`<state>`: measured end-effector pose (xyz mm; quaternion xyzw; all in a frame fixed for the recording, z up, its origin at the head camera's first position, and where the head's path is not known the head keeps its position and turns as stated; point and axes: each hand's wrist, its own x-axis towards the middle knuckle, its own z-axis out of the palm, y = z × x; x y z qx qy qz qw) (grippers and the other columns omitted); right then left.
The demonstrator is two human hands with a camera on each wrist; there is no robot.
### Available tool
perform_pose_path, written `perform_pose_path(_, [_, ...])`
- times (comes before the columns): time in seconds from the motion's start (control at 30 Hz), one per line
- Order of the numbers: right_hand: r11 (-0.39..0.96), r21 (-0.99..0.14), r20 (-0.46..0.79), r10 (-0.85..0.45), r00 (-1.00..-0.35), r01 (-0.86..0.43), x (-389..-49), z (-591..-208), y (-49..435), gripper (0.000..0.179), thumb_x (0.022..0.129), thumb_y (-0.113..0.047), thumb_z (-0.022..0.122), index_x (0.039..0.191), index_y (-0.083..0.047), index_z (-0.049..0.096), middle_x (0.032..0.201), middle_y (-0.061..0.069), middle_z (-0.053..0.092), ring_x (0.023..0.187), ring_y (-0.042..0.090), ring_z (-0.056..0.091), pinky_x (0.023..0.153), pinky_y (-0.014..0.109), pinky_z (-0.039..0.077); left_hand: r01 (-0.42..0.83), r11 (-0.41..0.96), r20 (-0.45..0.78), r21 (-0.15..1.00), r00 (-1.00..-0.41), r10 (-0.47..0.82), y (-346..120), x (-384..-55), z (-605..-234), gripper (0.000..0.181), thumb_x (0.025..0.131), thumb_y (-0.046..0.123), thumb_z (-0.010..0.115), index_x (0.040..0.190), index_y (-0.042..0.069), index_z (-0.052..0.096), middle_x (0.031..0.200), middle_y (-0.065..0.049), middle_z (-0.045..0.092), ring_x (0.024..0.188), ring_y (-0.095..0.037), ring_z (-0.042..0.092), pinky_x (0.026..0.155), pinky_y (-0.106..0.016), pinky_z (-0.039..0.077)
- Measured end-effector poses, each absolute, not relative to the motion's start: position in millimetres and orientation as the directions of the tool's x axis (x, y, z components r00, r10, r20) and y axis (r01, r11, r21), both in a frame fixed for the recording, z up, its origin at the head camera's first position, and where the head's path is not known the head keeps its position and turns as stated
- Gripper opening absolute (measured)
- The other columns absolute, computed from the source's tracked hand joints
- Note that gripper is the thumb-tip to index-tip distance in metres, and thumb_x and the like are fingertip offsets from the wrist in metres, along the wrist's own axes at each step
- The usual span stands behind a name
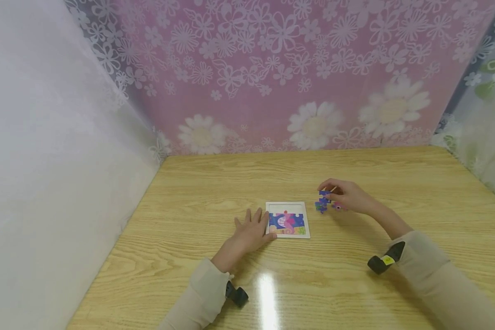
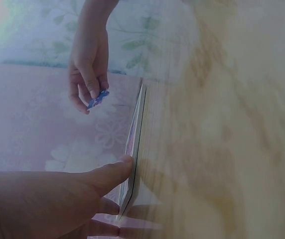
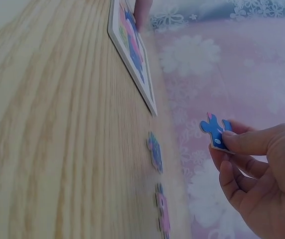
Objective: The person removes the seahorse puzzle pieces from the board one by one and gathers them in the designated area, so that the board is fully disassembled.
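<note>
A square jigsaw tray (image 1: 286,208) with a white border lies flat on the table, its lower part filled with pieces showing a pink seahorse on blue. My left hand (image 1: 250,233) rests at the tray's left side, fingers spread; its thumb (image 2: 113,175) touches the tray's edge. Right of the tray, my right hand (image 1: 349,196) pinches a blue puzzle piece (image 3: 214,134) between thumb and fingers, held above the table. Under it lie a loose blue-and-green piece (image 3: 155,152) and a pink piece with an eye (image 3: 163,213).
The wood-grain table (image 1: 198,183) reaches back to a pink flowered cloth (image 1: 251,91). A pale sheet (image 1: 66,160) hangs along the left side, and a flowered one (image 1: 486,101) stands at the right. Each wrist wears a small black camera, seen on the right sleeve (image 1: 422,259).
</note>
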<state>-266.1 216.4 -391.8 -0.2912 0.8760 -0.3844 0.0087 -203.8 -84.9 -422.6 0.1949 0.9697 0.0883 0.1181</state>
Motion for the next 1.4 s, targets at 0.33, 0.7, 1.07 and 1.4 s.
perform_pose_path(0.33, [0.583,-0.622,0.244,-0.49,-0.837,-0.523,-264.9,-394.1,243.6,0.021,0.092,-0.002,0.055,0.112,0.0,0.058,0.101,0.013,0.061,0.087,0.029,0.061,0.071,0.037,0.049,0.353,0.91,-0.197,0.217,-0.897,0.395,-85.0,-203.8,-422.0,0.071,0.092,0.052,0.041,0.148,0.012,0.021,0.15,-0.013,0.015,0.134,-0.04,0.008,0.096,-0.066,0.014])
perform_pose_path(0.7, [0.616,-0.605,0.253,-0.452,-0.856,-0.504,-256.9,-390.7,269.6,0.021,0.091,-0.002,0.055,0.112,0.0,0.059,0.102,0.013,0.061,0.086,0.029,0.061,0.067,0.027,0.049,0.348,0.918,-0.202,0.191,-0.901,0.383,-85.0,-202.8,-419.9,0.072,0.092,0.054,0.041,0.147,0.013,0.021,0.15,-0.012,0.016,0.134,-0.039,0.009,0.095,-0.067,0.014])
perform_pose_path(1.07, [0.658,-0.579,0.231,-0.434,-0.871,-0.481,-254.2,-397.3,293.2,0.021,0.092,-0.001,0.055,0.112,0.0,0.059,0.102,0.017,0.06,0.085,0.032,0.06,0.065,0.032,0.049,0.351,0.91,-0.199,0.22,-0.897,0.394,-85.5,-202.0,-419.6,0.072,0.092,0.053,0.042,0.147,0.011,0.021,0.15,-0.012,0.015,0.134,-0.04,0.008,0.095,-0.068,0.014])
perform_pose_path(1.4, [0.666,-0.561,0.234,-0.443,-0.865,-0.492,-253.6,-404.3,306.4,0.02,0.091,0.001,0.055,0.11,0.002,0.06,0.101,0.018,0.061,0.082,0.029,0.058,0.062,0.03,0.048,0.351,0.91,-0.2,0.222,-0.897,0.395,-84.7,-202.3,-419.7,0.072,0.092,0.053,0.041,0.147,0.012,0.021,0.15,-0.012,0.015,0.134,-0.04,0.008,0.095,-0.068,0.014])
